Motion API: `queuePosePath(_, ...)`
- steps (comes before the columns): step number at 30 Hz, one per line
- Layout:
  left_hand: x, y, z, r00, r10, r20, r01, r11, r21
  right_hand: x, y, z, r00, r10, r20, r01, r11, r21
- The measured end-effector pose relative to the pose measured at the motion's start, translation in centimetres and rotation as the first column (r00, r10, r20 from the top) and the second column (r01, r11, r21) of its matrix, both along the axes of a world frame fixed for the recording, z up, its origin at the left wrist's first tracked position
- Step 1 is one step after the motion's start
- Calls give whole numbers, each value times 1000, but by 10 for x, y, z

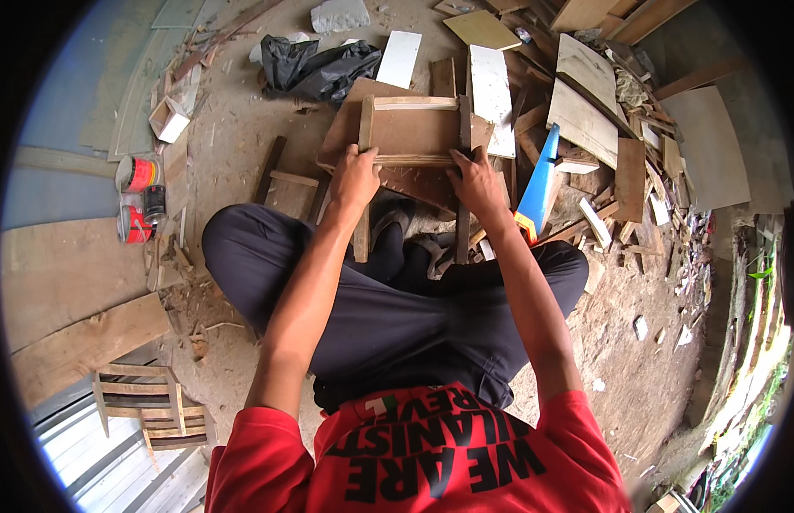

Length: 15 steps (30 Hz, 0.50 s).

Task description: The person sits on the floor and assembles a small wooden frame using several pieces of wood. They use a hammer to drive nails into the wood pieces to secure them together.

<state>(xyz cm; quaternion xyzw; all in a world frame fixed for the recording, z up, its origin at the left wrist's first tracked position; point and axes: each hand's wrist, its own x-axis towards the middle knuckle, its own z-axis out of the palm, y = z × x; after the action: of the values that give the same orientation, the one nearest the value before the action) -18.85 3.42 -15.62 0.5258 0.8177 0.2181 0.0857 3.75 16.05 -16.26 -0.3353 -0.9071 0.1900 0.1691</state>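
Observation:
In front of my crossed legs, a small wooden frame [414, 103] has two long side pieces joined by crosspieces, with brown board behind it. My left hand [356, 176] is closed round its left side piece, at the end of the lower crosspiece [418, 160]. At the other end of that crosspiece, my right hand [480, 181] grips the right side piece. Fingers of both hands are partly hidden behind the wood. Just right of my right hand, a handsaw [541, 184] with a blue blade stands tilted, its orange-yellow end by my right knee.
A black plastic bag [320, 68] lies at the far left, and paint cans [138, 174] stand by the left wall. Wood offcuts and boards [629, 179] are piled along the right. A slatted wooden piece [145, 400] is at the lower left.

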Motion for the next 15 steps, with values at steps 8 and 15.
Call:
queuePosePath(8,4,5,15,983,154,101,-153,988,-15,4,1,-22,981,-159,-114,142,980,-140)
queuePosePath(15,-2,8,18,974,159,163,-142,984,-107,1,-5,-18,967,-152,-203,135,986,-97)
